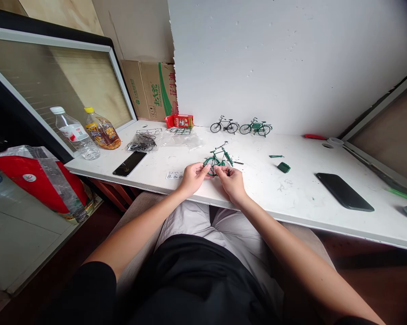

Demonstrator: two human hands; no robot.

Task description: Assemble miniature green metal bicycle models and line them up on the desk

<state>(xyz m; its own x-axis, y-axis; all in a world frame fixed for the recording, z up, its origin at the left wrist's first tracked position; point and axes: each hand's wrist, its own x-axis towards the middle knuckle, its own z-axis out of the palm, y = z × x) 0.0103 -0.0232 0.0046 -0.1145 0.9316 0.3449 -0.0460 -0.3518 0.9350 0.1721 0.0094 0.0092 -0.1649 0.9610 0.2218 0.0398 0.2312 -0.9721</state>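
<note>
A small green model bicycle [219, 158] is held tilted over the front part of the white table. My left hand [193, 177] pinches its near wheel from the left. On the right side of the same wheel, my right hand [232, 180] grips with thumb and fingers, and a small black piece shows at its fingers. A thin dark stick [238, 163] lies just behind my right hand. Further right are a green box-shaped part [283, 167] and a thin green part [276, 156].
Two finished-looking model bicycles, one black [224, 125] and one green [256, 127], stand at the back. Phones lie left [130, 163] and right [344, 191]. Bottles [101, 130], bagged dark parts [142, 141] and a red packet [179, 121] are at the left.
</note>
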